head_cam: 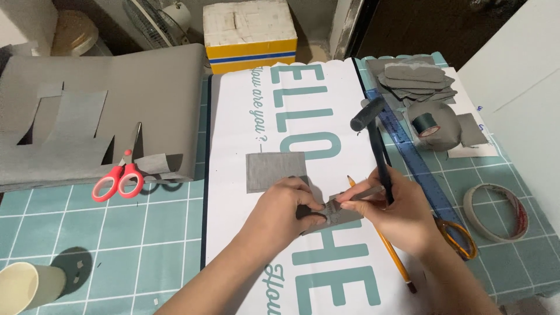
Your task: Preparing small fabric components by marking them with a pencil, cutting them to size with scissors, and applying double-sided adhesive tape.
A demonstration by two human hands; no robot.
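Note:
My left hand (286, 210) pinches a small grey fabric piece (344, 214) against the white printed board (233, 116). My right hand (396, 213) grips a black mallet (373, 140) by its handle, head pointing away from me, and its fingers also hold a thin grey tool or strip (368, 192) against the same fabric piece. A grey fabric rectangle (275, 171) lies just beyond my left hand. A yellow pencil (392, 256) runs under my right hand.
Red-handled scissors (119, 178) lie on the teal cutting mat (116, 233) beside a large cut grey sheet (99, 111). A blue ruler (414, 157), orange-handled scissors (458, 236), a tape roll (496, 213), a dark thread spool (424, 123) and stacked grey pieces (417, 79) sit right. A paper cup (26, 286) stands near left.

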